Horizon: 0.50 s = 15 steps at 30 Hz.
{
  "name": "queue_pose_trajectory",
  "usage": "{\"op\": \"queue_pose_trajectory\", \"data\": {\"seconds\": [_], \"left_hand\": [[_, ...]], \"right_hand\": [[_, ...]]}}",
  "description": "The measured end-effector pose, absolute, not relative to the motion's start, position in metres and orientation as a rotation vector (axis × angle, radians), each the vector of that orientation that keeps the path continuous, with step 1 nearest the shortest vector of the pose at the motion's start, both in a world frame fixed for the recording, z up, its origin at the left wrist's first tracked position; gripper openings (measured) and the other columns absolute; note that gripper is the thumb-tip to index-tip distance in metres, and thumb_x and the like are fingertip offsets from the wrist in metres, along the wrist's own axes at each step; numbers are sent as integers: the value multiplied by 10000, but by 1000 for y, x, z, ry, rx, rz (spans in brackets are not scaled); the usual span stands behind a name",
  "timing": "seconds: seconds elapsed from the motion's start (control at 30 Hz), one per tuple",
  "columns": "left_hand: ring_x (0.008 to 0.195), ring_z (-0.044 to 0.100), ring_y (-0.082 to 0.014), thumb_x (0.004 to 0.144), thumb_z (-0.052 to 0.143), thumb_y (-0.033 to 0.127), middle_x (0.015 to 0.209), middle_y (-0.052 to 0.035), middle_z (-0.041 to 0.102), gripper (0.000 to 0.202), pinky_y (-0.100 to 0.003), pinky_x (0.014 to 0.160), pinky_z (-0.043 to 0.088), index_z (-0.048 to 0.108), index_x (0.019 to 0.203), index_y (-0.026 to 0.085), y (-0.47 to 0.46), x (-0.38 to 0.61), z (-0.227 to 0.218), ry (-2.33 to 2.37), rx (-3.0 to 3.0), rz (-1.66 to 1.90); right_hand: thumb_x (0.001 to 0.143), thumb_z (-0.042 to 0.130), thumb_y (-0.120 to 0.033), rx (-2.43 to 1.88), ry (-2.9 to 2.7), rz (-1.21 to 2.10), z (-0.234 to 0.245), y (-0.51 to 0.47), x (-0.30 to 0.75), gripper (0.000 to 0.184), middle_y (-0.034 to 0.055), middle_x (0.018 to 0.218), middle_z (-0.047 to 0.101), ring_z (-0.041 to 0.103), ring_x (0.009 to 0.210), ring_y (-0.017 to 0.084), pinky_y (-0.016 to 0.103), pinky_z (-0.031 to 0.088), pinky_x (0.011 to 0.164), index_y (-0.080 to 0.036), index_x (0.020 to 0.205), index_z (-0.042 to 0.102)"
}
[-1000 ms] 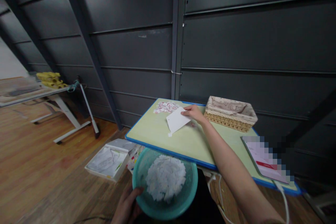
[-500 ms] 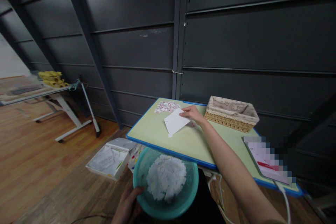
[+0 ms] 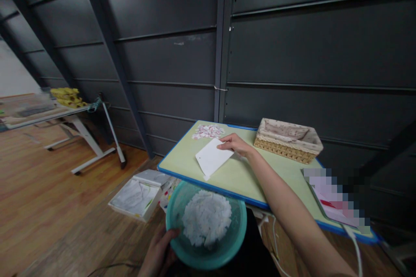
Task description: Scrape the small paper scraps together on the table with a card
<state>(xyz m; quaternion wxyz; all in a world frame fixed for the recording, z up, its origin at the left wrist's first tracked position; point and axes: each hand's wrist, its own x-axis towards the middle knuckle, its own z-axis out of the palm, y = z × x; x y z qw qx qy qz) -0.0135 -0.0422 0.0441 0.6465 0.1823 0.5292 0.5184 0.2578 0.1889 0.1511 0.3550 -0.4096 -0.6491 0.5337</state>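
My left hand (image 3: 158, 253) grips the near-left rim of a teal plastic bowl (image 3: 234, 242) filled with small white paper scraps (image 3: 206, 218), held below the table's front edge. My right hand (image 3: 234, 144) reaches across the yellow-green table (image 3: 237, 175) with a blue border and pinches the upper right corner of a white card (image 3: 212, 157) that lies tilted on the tabletop. A small pile of pink-and-white scraps (image 3: 208, 131) sits just beyond the card at the table's far edge.
A wicker basket (image 3: 287, 140) with a cloth lining stands at the table's back right. A blurred book or pad (image 3: 336, 199) lies at the right end. Papers and a flat box (image 3: 138, 194) lie on the wooden floor. Another table (image 3: 48, 110) with yellow items stands far left.
My right hand has dragged the white card toward the table's front-left, nearer the bowl. The bowl and left hand have stayed nearly still.
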Motion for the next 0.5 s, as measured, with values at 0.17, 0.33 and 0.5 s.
{"op": "queue_pose_trajectory", "data": {"seconds": [0.17,0.33,0.5], "left_hand": [[606,713,-215,682,757,185,721,-53,784,263,-290,531,540,676,929,147,-36,-20,16,1202,395,1186],[667,736,-249,679,761,190,816,-76,799,326,-309,547,560,671,991,157,-40,-18,30,1198,409,1193],[790,734,-240,724,745,229,882,-63,789,306,-323,686,589,691,1020,174,-48,-15,51,1266,446,1153]], "right_hand": [[528,822,-314,-1024,-1576,1406,152,191,262,339,61,681,716,590,553,136,225,391,504,-104,789,772],[546,823,-326,-1031,-1659,1425,151,187,257,347,54,659,710,575,534,123,213,369,487,-99,803,775],[538,839,-355,-998,-1711,1539,154,179,248,394,67,698,727,604,567,140,224,410,510,-103,835,779]]}}
